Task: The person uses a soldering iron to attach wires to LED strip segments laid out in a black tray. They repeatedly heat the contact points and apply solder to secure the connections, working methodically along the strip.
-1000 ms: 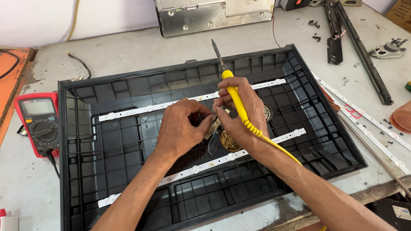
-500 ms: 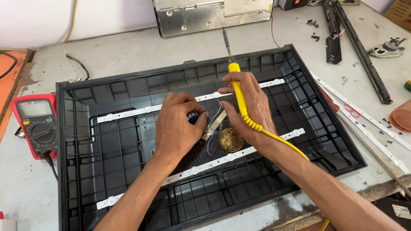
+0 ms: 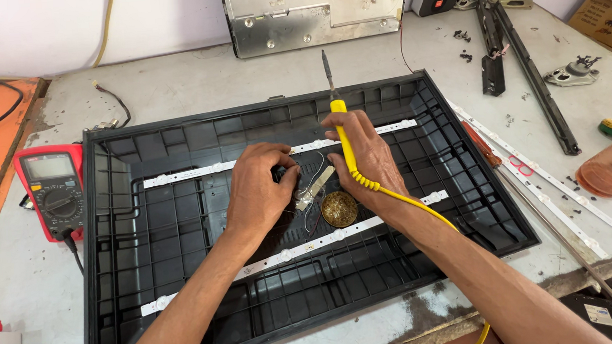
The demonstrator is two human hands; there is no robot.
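Grey workbench [image 3: 192, 79], scuffed, with a black ribbed back panel [image 3: 148, 276] lying flat across its middle; all else placed from that panel. Two white light strips [image 3: 198, 171] run lengthwise over its ribs. Near panel centre, left hand [image 3: 260, 189] has fingers curled shut, pinching something small and dark at the fingertips; what it is cannot be told. Right hand [image 3: 370, 164] is closed around a yellow soldering iron [image 3: 342, 130], long axis running away from the person, tip pointing toward the panel's far edge, coiled yellow cord trailing back along the forearm. Round brass tin [image 3: 339, 208] sits just below both hands, nearer the right. Thin wires and a pale tab [image 3: 317, 182] lie between the hands. Red multimeter [image 3: 52, 190] rests just off the panel's left edge.
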